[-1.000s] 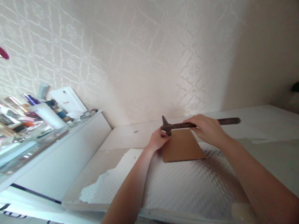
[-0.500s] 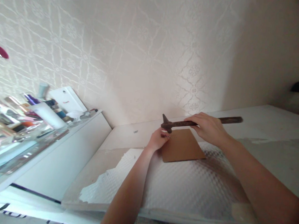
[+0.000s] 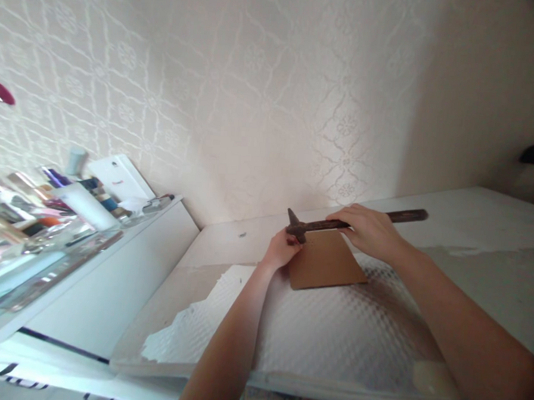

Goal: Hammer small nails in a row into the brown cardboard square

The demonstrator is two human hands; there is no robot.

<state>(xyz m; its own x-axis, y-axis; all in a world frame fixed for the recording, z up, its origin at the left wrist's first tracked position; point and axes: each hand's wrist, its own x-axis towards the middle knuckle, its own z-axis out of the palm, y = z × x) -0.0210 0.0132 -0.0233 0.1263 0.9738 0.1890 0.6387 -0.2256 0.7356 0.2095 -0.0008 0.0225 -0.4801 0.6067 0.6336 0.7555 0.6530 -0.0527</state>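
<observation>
My right hand [image 3: 367,229] is wrapped round the dark handle of a hammer [image 3: 322,225], which it holds nearly level. The hammer's head is low over the far left corner of a flat brown board [image 3: 328,264]. My left hand [image 3: 283,248] is at that same corner, its fingers pinched together just below the hammer head. What they pinch is too small and too hidden to name. The board lies on a white quilted-looking sheet [image 3: 331,335] with a torn left edge.
To the left stands a white cabinet [image 3: 123,288], its top crowded with bottles, tubes and a white box [image 3: 120,177]. A patterned wall [image 3: 263,104] rises behind the table [image 3: 471,228]. One small dark bit [image 3: 242,235] lies on the table's far part.
The hammer has come down slightly, its head now closer to my left fingers and the board. My right hand has lowered with it; my left hand and the board stay put.
</observation>
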